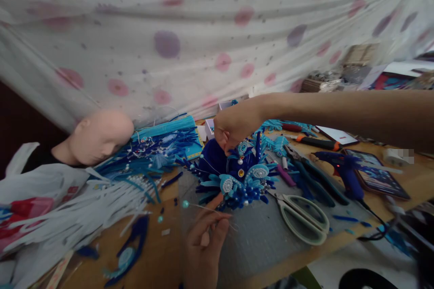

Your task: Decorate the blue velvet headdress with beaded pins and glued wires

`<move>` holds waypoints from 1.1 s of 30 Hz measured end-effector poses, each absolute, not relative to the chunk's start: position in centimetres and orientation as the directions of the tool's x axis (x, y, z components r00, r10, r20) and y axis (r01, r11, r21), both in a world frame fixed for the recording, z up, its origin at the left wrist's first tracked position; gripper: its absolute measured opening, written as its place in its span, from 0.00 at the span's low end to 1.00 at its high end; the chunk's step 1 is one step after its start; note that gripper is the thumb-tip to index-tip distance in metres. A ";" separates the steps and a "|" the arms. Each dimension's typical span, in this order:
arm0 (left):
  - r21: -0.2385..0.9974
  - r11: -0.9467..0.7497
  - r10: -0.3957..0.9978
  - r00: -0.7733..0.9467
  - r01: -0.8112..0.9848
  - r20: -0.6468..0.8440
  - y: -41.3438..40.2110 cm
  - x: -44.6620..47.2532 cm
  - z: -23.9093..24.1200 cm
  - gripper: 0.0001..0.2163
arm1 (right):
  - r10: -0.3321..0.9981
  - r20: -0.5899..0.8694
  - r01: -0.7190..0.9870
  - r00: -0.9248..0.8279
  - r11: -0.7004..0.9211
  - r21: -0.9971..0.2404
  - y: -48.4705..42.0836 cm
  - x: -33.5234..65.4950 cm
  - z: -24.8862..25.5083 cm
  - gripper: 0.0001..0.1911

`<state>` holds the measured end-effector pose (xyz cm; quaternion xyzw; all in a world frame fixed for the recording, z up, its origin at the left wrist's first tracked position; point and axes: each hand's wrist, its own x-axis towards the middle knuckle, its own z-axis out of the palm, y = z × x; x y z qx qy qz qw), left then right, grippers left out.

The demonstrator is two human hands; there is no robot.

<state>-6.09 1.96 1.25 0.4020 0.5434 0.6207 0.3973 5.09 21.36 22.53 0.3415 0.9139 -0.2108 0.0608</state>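
Note:
A blue beaded ornament (242,189) with fuzzy chenille petals, pearl clusters and an amber stone stands on a grey cutting mat (257,239). My right hand (235,122) reaches in from the right over its top, fingers curled down against the dark blue back part; the fingertips are partly hidden. Just below the ornament, my left hand (206,235) pinches a thin pale thread between thumb and finger. A turquoise bead (185,204) sits along that thread, to the left of the fingers.
Scissors (303,219), pliers (315,176), a blue glue gun (349,171) and a phone (383,176) lie on the right. A mannequin head (101,137), blue chenille stems (166,128) and white strips (88,207) occupy the left. A patterned curtain (203,40) hangs behind.

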 end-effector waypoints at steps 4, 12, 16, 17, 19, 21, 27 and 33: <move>0.993 -0.116 0.932 -0.348 -0.018 0.103 2.0 -6.2 1.7 0.13 | 0.586 -0.257 0.639 -0.768 0.684 -0.351 21.4 4.6 22.7 0.14; 0.994 -0.094 0.943 -0.314 0.058 0.108 2.1 -6.2 3.3 0.12 | 0.480 -0.204 0.520 -0.853 0.756 -0.398 21.1 3.3 22.4 0.12; 0.993 -0.102 0.944 -0.308 0.063 0.117 2.2 -6.3 3.5 0.10 | 0.678 0.101 0.544 -0.728 0.660 -0.518 21.6 3.3 22.0 0.20; 0.993 -0.104 0.944 -0.308 0.063 0.119 2.2 -6.3 3.6 0.10 | 0.698 0.168 0.539 -0.696 0.662 -0.521 21.7 3.3 21.9 0.22; 0.992 -0.108 0.943 -0.309 0.064 0.122 2.2 -6.3 3.6 0.11 | 0.675 0.191 0.515 -0.712 0.688 -0.512 21.7 3.3 21.9 0.22; 0.992 -0.111 0.941 -0.315 0.065 0.126 2.2 -6.2 3.6 0.11 | 0.605 0.102 0.478 -0.790 0.711 -0.516 21.3 3.3 22.1 0.20; 0.992 -0.122 0.925 -0.356 0.043 0.129 2.2 -5.9 3.6 0.13 | 0.423 -0.100 0.434 -0.901 0.864 -0.255 19.7 3.2 23.8 0.11; 0.987 -0.141 0.874 -0.478 -0.081 0.086 1.5 -6.3 3.4 0.14 | 0.463 0.284 0.484 -0.839 0.875 0.003 17.8 6.1 26.2 0.05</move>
